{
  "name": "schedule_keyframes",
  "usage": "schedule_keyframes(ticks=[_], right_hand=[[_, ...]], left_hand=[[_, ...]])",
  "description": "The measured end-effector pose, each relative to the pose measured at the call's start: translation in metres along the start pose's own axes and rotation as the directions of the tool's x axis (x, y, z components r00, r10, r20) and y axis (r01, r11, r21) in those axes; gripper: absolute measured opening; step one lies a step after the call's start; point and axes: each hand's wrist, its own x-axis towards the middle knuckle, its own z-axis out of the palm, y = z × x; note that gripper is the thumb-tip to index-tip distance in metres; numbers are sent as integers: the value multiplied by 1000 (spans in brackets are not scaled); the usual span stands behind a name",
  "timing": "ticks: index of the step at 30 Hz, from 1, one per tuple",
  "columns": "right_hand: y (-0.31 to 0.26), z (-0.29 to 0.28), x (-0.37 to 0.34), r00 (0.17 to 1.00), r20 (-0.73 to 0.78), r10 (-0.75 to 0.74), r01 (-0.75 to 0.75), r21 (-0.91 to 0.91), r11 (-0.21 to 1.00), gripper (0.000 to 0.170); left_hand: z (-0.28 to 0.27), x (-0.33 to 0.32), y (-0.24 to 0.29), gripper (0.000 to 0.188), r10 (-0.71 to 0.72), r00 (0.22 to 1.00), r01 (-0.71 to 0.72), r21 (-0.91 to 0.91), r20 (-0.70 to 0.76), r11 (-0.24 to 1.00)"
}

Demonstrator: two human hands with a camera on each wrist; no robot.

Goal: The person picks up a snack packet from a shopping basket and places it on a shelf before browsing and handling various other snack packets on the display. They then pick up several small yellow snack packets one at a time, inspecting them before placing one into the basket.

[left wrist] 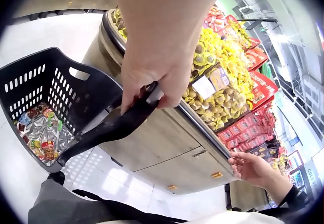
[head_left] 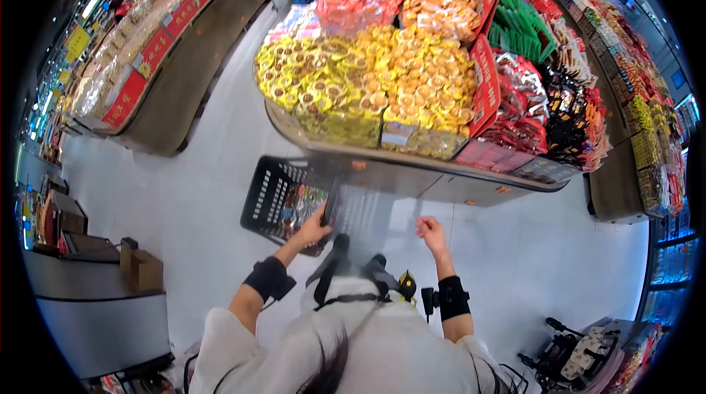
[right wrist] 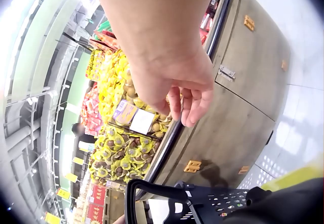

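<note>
The left hand (head_left: 314, 229) grips the handle of a black basket (head_left: 259, 201); in the left wrist view the fingers of this hand (left wrist: 152, 85) curl round the black handle (left wrist: 114, 130). Several shiny packets (left wrist: 45, 133) lie inside the basket. The right hand (head_left: 431, 232) holds nothing and hangs in front of the display stand, its fingers loosely bent, as the right wrist view also shows of the hand (right wrist: 177, 87).
A display stand (head_left: 434, 181) heaped with yellow packets (head_left: 426, 85) and red packets (head_left: 515, 92) curves ahead. Other shelves stand left (head_left: 158, 111) and right (head_left: 618, 181). A cardboard box (head_left: 145, 270) sits at lower left, a stroller (head_left: 585, 357) at lower right.
</note>
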Motion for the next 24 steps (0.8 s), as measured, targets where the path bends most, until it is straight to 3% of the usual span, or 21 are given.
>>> schedule_keyframes(ticks=[1,3,4,5,7,9,13,15,17,24], right_hand=[[-1,-2,-1,1000,-12,20,-20,11,1000,15],[-3,-6,-4,999,-34,21,-20,32,999,15],[-4,-9,-6,999,-45,7,-5,41,999,15],[-4,-12,-6,998,-60,10,-8,37,999,15],[-3,-17,-8,996,-87,25,-23,28,999,15],[-2,-20,-12,996,-94,9,-6,28,1000,15],[4,-23,-18,993,-110,39,-37,14,999,14],[9,-23,-21,993,-110,49,-44,41,998,14],[13,-20,-21,992,-111,66,-61,50,997,14],[6,-5,-16,991,-122,55,-54,16,998,13]], left_hand=[[1,1,-5,82,-81,995,86,105,-51,991],[4,-3,-1,78,-46,989,81,265,-137,961],[1,4,-29,75,-65,988,95,211,-143,973],[6,-2,-11,70,-110,972,170,296,-207,940],[8,4,-29,61,50,954,67,373,-295,925],[19,-5,8,52,46,936,88,360,-348,929],[36,-9,17,40,194,851,32,417,-488,908],[36,-10,20,39,185,846,50,420,-500,906],[32,-13,29,39,15,874,121,247,-486,961],[-9,-14,-6,41,17,891,159,347,-453,925]])
